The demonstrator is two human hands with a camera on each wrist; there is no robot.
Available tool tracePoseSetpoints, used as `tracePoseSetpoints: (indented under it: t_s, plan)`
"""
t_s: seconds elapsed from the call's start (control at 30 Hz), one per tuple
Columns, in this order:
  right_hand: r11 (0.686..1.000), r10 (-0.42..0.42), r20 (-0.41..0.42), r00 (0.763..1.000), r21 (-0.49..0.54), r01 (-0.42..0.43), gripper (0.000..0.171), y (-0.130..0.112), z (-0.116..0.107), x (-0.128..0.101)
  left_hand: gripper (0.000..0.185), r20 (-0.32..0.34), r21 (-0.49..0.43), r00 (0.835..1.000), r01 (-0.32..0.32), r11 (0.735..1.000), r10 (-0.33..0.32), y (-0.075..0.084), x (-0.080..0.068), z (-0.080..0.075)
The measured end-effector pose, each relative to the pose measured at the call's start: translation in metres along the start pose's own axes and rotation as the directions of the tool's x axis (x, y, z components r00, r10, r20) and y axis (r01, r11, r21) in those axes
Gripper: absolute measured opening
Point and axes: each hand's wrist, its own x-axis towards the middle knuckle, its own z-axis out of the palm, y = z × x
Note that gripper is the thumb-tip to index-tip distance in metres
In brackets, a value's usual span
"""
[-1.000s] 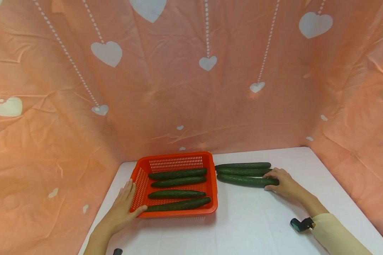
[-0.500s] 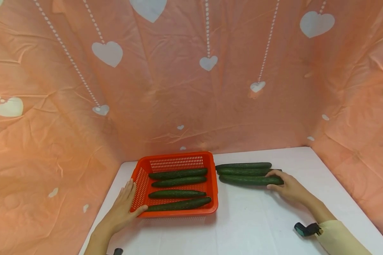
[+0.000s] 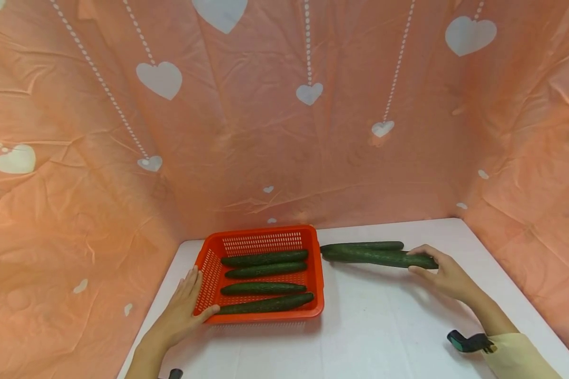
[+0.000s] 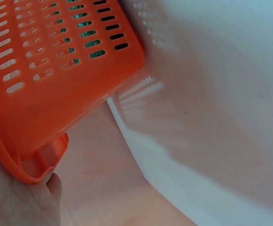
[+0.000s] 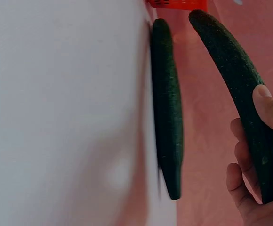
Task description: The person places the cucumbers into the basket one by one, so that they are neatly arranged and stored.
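Bench [image 3: 384, 316]: white surface; carries the basket on the left and the loose cucumbers on the right.
Basket [image 3: 317, 273]: orange, slotted walls, set square on the bench; four cucumbers [image 3: 264, 273] lie in it side by side, lengthwise left to right.
Held cucumber [image 3: 384, 258]: clear of the bench at its right end, tilted, its left tip low and near the basket's right wall.
Resting cucumber [image 3: 362, 246]: on the bench just behind the held one; a third is not distinguishable here.
Right hand [image 3: 448, 275]: fingers and thumb curled round the right end of the held cucumber; the wrist view shows the thumb on top and fingers beneath.
Right arm pose: extended forward and to the right, forearm low over the bench, wrist roughly straight.
Left hand [image 3: 182, 310]: laid flat against the basket's left wall, fingers straight, thumb hooked at the near left corner; it grips nothing.
Left arm pose: reaches forward along the basket's left side.
Handling advice: an end grip leaves the far tip drooping, so judge the lift high enough to clear the basket wall; keep the cucumber parallel to those inside; keep the left hand bracing the basket.
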Motion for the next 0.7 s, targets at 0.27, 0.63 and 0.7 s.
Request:
tracePoseSetpoints:
  t_s: [0.27,0.63,0.7]
  plan:
    - [0.998,0.029,0.003,1.000,0.058,-0.029,0.033,-0.024,-0.007,0.012,0.105,-0.012,0.017,1.000,-0.015,1.000,0.015,0.000,0.000,0.000]
    - [0.995,-0.033,0.071,0.997,0.095,0.026,0.033,-0.055,0.014,0.037,0.105,-0.006,0.005,1.000,-0.006,1.000,0.006,0.002,0.000,-0.001]
    - [0.991,-0.050,0.090,0.995,0.125,0.038,0.033,-0.061,0.020,0.043,0.105,-0.012,0.007,1.000,-0.011,1.000,0.011,0.001,0.000,-0.001]
